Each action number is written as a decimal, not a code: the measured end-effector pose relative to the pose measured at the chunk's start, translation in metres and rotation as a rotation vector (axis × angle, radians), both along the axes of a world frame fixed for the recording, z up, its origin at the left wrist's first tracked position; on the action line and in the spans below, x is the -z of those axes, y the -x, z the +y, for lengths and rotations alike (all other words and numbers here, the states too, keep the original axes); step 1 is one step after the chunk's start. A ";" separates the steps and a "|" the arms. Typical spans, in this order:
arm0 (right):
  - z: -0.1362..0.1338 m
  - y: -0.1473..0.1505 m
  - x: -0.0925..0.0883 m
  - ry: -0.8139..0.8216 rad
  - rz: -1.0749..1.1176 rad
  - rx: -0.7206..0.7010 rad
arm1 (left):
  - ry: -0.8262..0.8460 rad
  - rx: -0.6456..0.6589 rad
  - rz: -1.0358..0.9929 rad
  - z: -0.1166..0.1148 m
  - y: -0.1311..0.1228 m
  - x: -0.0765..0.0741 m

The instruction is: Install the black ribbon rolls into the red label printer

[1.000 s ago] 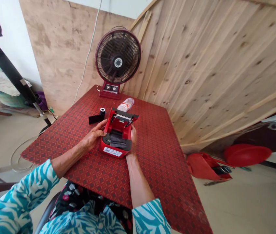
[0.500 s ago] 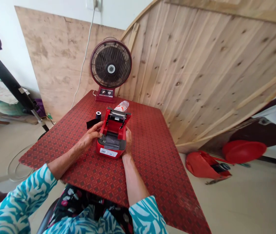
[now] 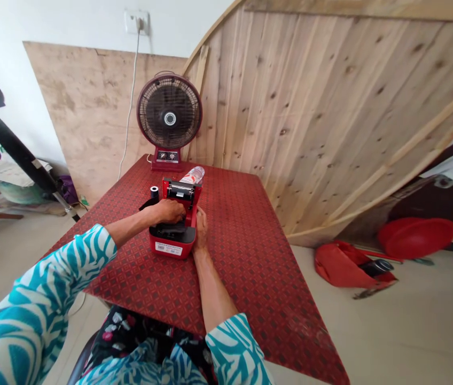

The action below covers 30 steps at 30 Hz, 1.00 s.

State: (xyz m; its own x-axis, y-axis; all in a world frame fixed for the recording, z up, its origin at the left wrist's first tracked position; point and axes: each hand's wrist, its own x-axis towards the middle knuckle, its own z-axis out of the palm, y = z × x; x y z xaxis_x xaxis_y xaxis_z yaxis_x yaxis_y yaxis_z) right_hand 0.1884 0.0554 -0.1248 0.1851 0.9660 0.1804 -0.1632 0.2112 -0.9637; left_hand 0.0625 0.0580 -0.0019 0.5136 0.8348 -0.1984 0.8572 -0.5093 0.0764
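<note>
Red patterned table (image 3: 242, 256), 1 fan (image 3: 169, 118), plank wall (image 3: 310, 107); left hand (image 3: 169, 210) in printer (image 3: 172, 248), right hand (image 3: 201, 231) alongside; fingers (image 3: 177, 212): grip unclear.

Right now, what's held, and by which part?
The right hand holds the boxy red plastic machine by its right side; the left hand, over its opening, hides its grip.

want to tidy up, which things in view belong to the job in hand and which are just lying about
In use:
open red device, left hand at its opening, right hand against its side
dark roll beside it, probably

Apparently just lying about:
plastic bottle behind the device
fan
red bag
red basin
</note>
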 end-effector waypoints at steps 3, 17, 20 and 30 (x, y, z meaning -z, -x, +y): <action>0.001 0.000 0.002 0.014 0.037 -0.011 | 0.056 0.031 0.025 0.005 0.002 -0.001; -0.001 -0.001 -0.002 -0.031 0.001 -0.005 | -0.248 0.049 -0.232 -0.027 0.024 -0.004; -0.001 -0.002 -0.001 -0.018 -0.017 -0.005 | -0.347 0.000 -0.513 -0.037 0.052 -0.004; 0.000 -0.009 0.005 -0.059 -0.117 0.007 | -0.268 -0.610 -1.305 -0.004 0.144 0.060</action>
